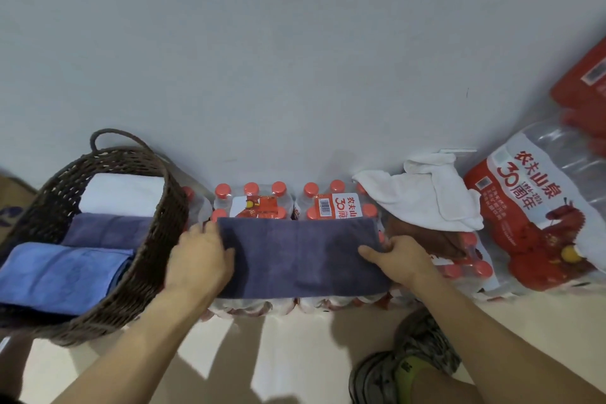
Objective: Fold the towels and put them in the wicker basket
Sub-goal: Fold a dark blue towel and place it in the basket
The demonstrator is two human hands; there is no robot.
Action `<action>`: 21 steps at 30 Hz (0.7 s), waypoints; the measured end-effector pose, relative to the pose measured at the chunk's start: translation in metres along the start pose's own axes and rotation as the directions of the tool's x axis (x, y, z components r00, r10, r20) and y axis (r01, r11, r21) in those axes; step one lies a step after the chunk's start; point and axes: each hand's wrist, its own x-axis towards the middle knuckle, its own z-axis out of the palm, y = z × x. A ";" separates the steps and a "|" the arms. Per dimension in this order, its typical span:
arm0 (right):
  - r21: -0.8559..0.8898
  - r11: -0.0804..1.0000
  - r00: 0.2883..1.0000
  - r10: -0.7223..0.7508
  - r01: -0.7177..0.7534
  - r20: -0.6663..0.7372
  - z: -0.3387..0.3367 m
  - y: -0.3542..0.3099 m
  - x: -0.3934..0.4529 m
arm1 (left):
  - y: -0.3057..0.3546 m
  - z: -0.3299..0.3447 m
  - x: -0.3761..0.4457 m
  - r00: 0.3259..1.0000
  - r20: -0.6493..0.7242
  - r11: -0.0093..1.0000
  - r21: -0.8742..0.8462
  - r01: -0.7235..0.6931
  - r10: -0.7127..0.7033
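Observation:
A dark grey-purple towel (pixel 300 256), folded into a long strip, lies across the tops of shrink-wrapped water bottle packs (pixel 278 203). My left hand (pixel 198 259) grips its left end and my right hand (pixel 398 259) grips its right end, thumb on top. The dark wicker basket (pixel 157 239) stands at the left and holds a folded white towel (pixel 123 197), a folded purple towel (pixel 108 229) and a folded blue towel (pixel 62 275). An unfolded white towel (pixel 423 200) lies crumpled on the packs to the right, over a brown towel (pixel 423 236).
A grey wall rises right behind the packs. More bottle packs with red labels (pixel 531 216) are stacked at the right. My foot in a patterned shoe (pixel 406 361) is on the pale floor below. A cardboard box edge (pixel 13 203) shows at far left.

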 end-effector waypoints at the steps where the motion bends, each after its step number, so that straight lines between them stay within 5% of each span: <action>1: -0.018 1.000 0.999 -0.012 0.011 -0.039 0.003 -0.002 0.001 | 0.012 0.006 -0.004 0.989 -0.088 0.989 -0.073 -0.126 0.120; 4: -0.010 1.000 0.996 -0.006 0.005 -0.093 0.013 -0.009 0.005 | 0.036 0.026 -0.010 0.932 -0.072 0.906 -0.216 -0.363 0.356; 7: 0.003 1.000 0.991 -0.012 0.012 -0.135 0.017 -0.012 0.010 | 0.031 0.051 -0.011 0.945 0.084 0.945 -0.108 -0.308 0.317; 10: 0.074 0.988 0.944 -0.107 0.136 -0.314 0.016 -0.011 0.012 | 0.027 0.064 -0.017 0.956 0.073 0.959 0.004 -0.284 0.283; 13: 0.260 0.946 0.952 -0.118 0.195 -0.284 0.017 -0.011 0.014 | 0.028 0.067 -0.019 0.966 0.052 0.967 0.006 -0.253 0.252; 21: -0.100 0.990 0.964 -0.125 0.104 -0.235 0.026 -0.011 0.024 | 0.026 0.064 -0.023 0.980 0.021 0.980 -0.028 -0.199 0.199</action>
